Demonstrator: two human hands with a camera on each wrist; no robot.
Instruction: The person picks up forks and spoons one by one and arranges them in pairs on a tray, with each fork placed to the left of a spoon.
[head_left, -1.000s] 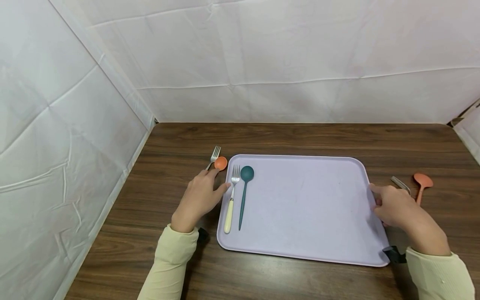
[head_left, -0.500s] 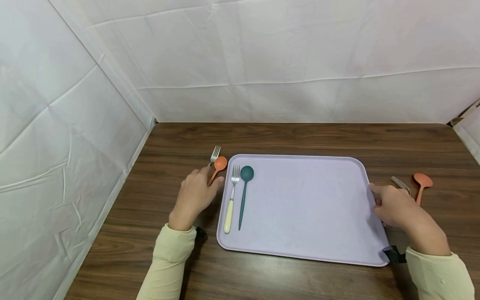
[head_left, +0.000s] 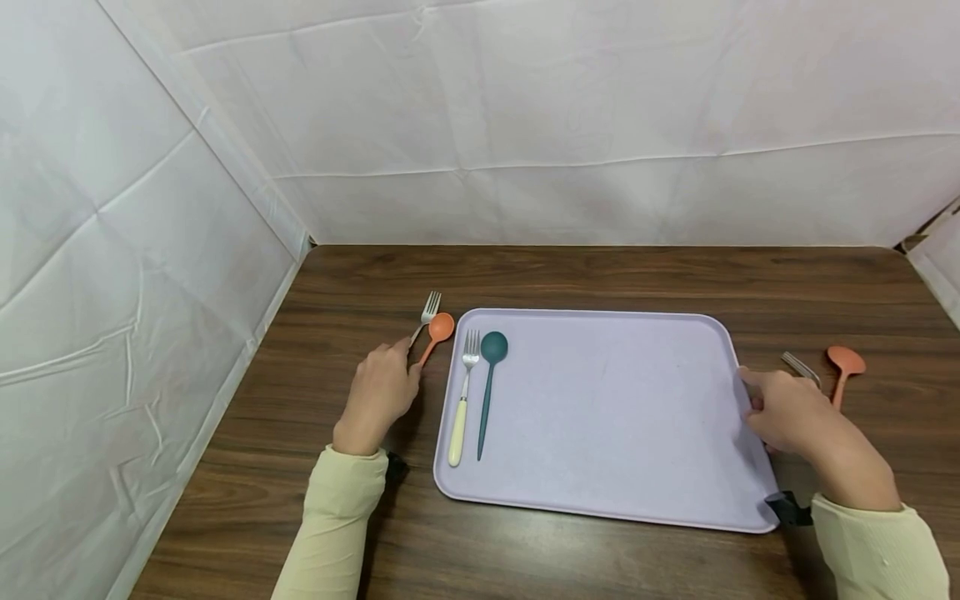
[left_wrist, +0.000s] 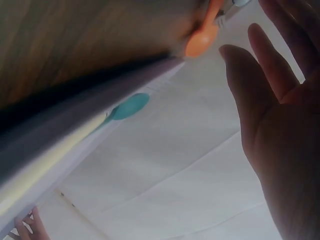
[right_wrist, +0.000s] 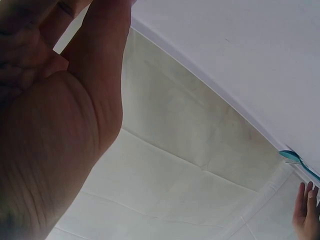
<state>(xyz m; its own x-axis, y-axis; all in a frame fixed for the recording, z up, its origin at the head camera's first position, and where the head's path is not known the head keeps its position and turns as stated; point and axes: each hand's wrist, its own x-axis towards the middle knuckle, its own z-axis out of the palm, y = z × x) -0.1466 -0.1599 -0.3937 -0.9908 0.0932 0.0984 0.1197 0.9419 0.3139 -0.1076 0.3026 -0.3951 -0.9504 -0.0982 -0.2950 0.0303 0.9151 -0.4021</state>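
Note:
On the left, my left hand is beside the handles of an orange spoon and a metal fork lying on the table. In the left wrist view its fingers look fairly straight, and a gap shows between the thumb and the spoon. My right hand holds the right rim of a pale purple tray, with some fingers curled and partly hidden. Inside the tray's left side, a fork with a cream handle lies alongside a dark green spoon.
Right of the tray, another metal fork, partly covered by my right hand, and a second orange spoon lie on the brown wooden table. White sheeting hangs behind the table and along its left side.
My left hand has drawn back toward the lower left, off the orange spoon's bowl and the tray's edge, uncovering more of the spoon. The right hand and tray have stayed still.

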